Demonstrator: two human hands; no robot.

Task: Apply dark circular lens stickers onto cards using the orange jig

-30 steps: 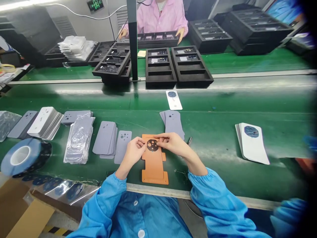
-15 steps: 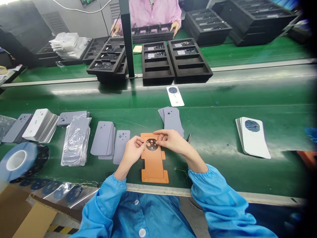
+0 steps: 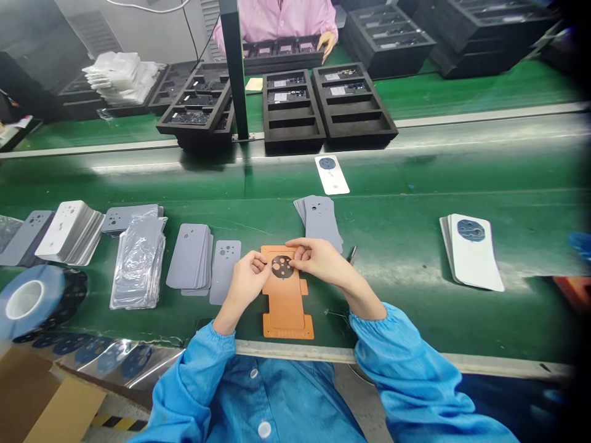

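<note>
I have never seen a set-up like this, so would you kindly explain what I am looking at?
There is no machine here: these are a person's own bare hands, seen by a camera worn on the head, looking forward and down. The left hand and right hand are at opposite edges of a thin, black, round sheet with holes, over a flat orange plate with notched sides. Whether either grip pinches the sheet is too small to tell. On the green work surface lie, to the left, a stack of grey rounded-rectangle sheets and a large blue-and-white roll; to the right, a stack of white rounded-rectangle sheets. Opposite, a pink-sleeved co-worker's hand is at a black compartment tray.
</note>
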